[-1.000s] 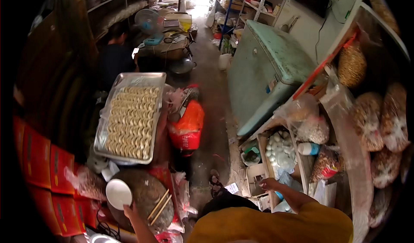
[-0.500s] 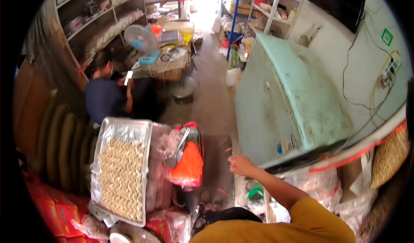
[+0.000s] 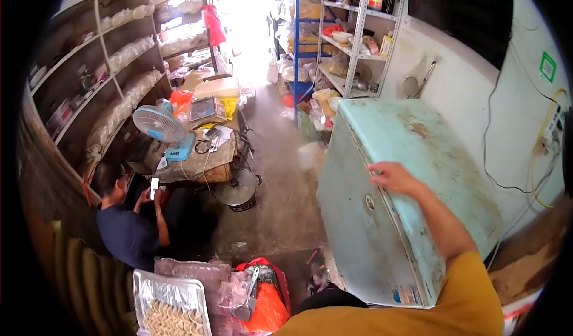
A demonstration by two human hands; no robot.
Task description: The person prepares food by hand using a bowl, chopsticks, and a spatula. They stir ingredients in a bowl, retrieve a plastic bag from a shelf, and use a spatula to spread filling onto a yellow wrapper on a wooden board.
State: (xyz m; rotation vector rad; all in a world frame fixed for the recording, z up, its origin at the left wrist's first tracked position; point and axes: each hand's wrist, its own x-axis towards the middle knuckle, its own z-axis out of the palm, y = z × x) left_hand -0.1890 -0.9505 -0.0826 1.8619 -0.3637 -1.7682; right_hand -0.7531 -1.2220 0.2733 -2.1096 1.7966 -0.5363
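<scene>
My right hand [image 3: 391,178], its arm in a mustard sleeve, reaches over the top of a pale teal fridge or chest freezer [image 3: 430,139]. Its fingers are slightly bent and apart, just above the seam along the top's left edge. I cannot tell whether they touch that edge. Nothing shows in the hand. My left hand is out of sight. At the bottom left, a metal tray [image 3: 200,297] lined with shiny sheet holds rows of dumplings [image 3: 170,318], cut off by the picture's lower edge.
A person [image 3: 128,228] sits at the left holding a phone [image 3: 154,188], beside a cluttered table with a blue fan [image 3: 160,124]. A lidded pot [image 3: 237,193] stands on the floor. An orange bag [image 3: 268,309] lies beside the tray. Shelves [image 3: 382,61] line the back right.
My view has swung up and the fridge or freezer is nearer. My right hand has gone from beside its base to its top edge, and its fingers have loosened from a fist.
</scene>
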